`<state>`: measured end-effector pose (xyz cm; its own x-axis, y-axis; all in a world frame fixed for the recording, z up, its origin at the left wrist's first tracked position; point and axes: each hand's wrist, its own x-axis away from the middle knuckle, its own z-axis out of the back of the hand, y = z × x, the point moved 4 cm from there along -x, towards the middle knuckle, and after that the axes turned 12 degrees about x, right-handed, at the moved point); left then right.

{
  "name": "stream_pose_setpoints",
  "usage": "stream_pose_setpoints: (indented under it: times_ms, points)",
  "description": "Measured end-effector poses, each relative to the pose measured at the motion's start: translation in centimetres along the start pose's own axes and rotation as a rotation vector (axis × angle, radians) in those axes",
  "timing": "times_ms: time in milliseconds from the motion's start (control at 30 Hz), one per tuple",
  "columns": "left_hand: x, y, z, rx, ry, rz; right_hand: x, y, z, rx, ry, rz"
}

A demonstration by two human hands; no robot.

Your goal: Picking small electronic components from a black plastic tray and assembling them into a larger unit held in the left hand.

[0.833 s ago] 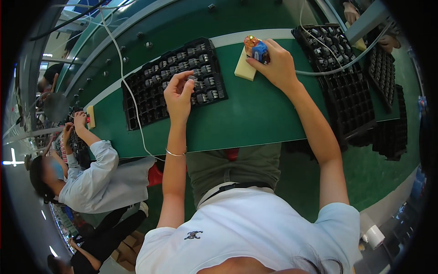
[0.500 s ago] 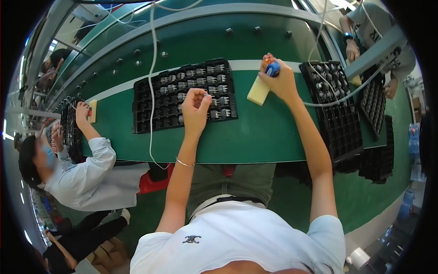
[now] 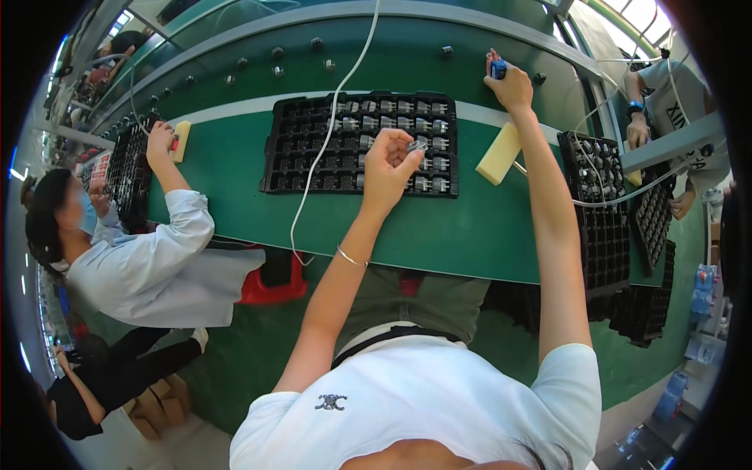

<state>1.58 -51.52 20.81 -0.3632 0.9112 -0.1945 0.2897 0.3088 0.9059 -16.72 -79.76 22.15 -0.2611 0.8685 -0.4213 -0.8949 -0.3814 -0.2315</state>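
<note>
Cable (image 3: 316, 160) crosses black tray (image 3: 298, 145)

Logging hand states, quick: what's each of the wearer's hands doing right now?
Left hand: closed, thumb and fingers pinching a small shiny piece.
Right hand: closed, holding a small blue-and-orange object.

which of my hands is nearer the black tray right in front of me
Left: the left hand is over the right part of the black tray, while the right hand is farther off, past the tray's far right corner.
</note>
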Motion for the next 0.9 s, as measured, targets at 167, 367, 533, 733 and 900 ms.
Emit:
stream_pose_setpoints:
  times_ms: [167,367,533,733,900]
  points:
    - [0.1,1.3,0.1,0.028,-0.001,0.057,4.4,-3.3,4.0,-0.41,-0.082,0.006]
    - [1.9,3.1,-2.5,0.175,-0.086,0.114,17.9,-9.5,10.1,-1.273,-0.466,-0.223]
    - [3.6,3.6,-4.0,-0.017,-0.154,0.151,21.0,-9.5,10.5,-1.416,-0.464,-0.226]
    - [4.7,3.5,-4.6,-0.031,-0.191,0.209,22.7,-8.5,9.5,-1.565,-0.626,-0.289]
    - [4.7,2.6,-3.8,-0.128,-0.216,0.194,22.9,-7.2,9.8,-1.52,-0.789,-0.226]
